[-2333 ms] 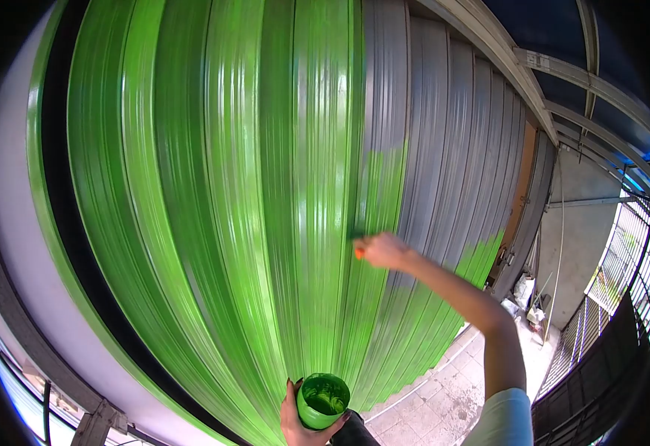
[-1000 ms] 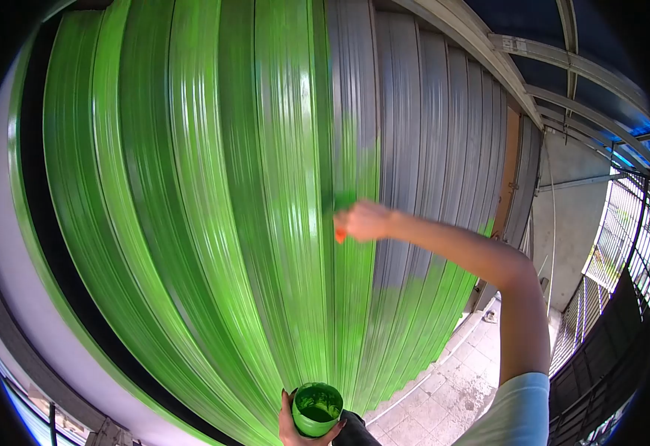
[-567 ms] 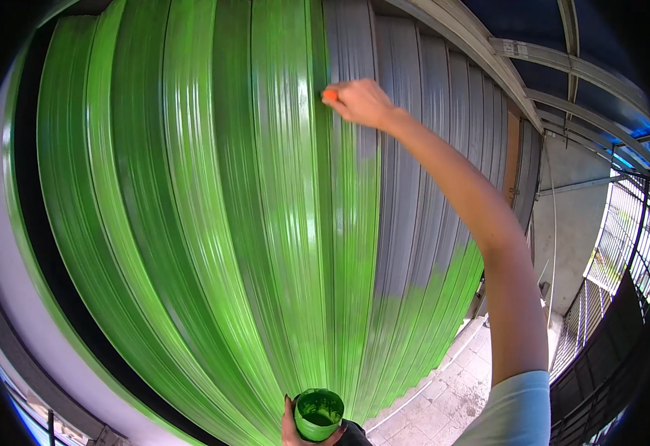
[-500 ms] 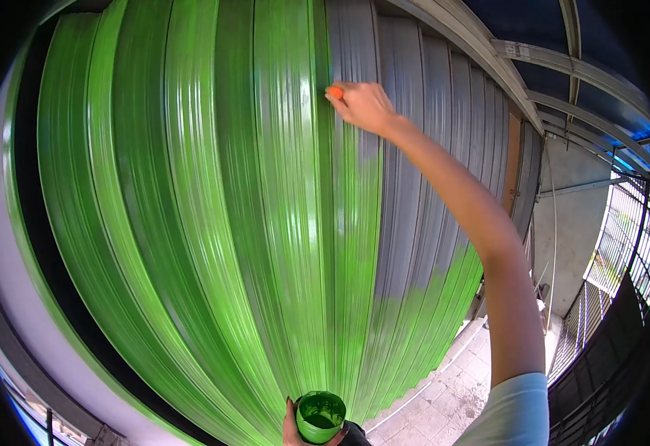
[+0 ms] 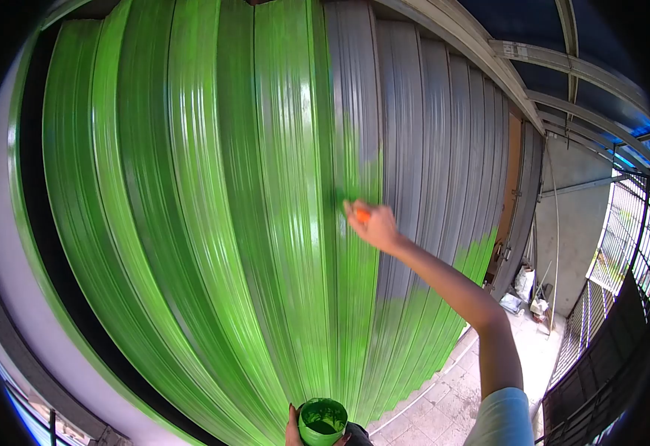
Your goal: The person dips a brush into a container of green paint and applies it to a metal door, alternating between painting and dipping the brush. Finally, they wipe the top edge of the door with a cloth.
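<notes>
My right hand point(image 5: 374, 224) is closed around the orange handle point(image 5: 362, 215) of a brush, whose green, blurred bristles touch the corrugated metal shutter point(image 5: 288, 186). Wet-looking green paint covers the shutter's left side and lower part, while its upper right panels point(image 5: 406, 111) are grey. At the bottom of the view my left hand point(image 5: 293, 430) is wrapped round a small round container point(image 5: 323, 422) of green paint, with its open top facing up.
Tiled floor point(image 5: 429, 412) shows at the lower right, with white bags point(image 5: 524, 282) by the far wall point(image 5: 574, 215). Metal roof beams point(image 5: 540, 63) run overhead. A barred metal gate point(image 5: 607, 297) stands at the far right.
My right hand has moved down the shutter with the brush, and green now covers more of the strip beside the grey. My left hand and the container sit slightly lower in view.
</notes>
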`<state>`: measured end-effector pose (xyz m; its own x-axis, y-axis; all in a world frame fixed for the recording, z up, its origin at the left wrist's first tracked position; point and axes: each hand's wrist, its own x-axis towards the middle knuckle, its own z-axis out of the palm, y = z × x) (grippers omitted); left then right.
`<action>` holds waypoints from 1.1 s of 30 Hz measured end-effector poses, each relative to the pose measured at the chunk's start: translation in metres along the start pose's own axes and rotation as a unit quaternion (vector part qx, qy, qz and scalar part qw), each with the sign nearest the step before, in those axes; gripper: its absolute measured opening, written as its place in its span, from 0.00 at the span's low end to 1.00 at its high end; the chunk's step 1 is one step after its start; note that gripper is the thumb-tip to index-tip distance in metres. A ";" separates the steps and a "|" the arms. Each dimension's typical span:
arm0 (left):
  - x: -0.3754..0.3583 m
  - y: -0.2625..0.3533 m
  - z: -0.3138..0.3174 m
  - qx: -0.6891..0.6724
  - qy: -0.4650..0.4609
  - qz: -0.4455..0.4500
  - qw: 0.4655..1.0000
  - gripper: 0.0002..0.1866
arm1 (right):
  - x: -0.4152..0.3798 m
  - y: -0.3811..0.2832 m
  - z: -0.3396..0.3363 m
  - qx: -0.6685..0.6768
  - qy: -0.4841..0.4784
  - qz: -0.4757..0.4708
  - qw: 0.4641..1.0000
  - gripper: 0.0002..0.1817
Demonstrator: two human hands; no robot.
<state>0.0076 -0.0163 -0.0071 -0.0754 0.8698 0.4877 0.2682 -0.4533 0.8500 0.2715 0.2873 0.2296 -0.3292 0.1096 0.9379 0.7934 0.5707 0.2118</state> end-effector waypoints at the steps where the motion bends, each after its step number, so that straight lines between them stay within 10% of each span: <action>1: -0.001 0.000 -0.001 -0.005 -0.003 -0.010 1.000 0.57 | -0.005 0.000 0.000 0.029 -0.035 0.014 0.999 0.13; 9: 0.002 0.002 -0.001 -0.006 0.001 -0.029 1.000 0.58 | 0.151 0.030 -0.032 -0.051 -0.092 0.023 0.994 0.19; 13: 0.002 0.000 0.000 -0.013 0.005 -0.025 1.000 0.58 | 0.215 0.018 -0.051 -0.066 0.142 -0.019 0.987 0.18; 21: -0.005 0.000 -0.006 0.001 -0.007 -0.041 0.999 0.57 | 0.096 0.026 0.001 0.144 0.199 0.100 0.964 0.13; 33: -0.009 0.005 -0.007 0.008 -0.001 -0.028 1.000 0.57 | -0.122 -0.028 0.031 0.078 -0.186 0.138 0.970 0.16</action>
<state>0.0023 -0.0281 -0.0064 -0.0880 0.8939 0.4395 0.2789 -0.4015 0.8724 0.2733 0.2829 0.1004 -0.3001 0.5455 0.7826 0.8002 0.5905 -0.1048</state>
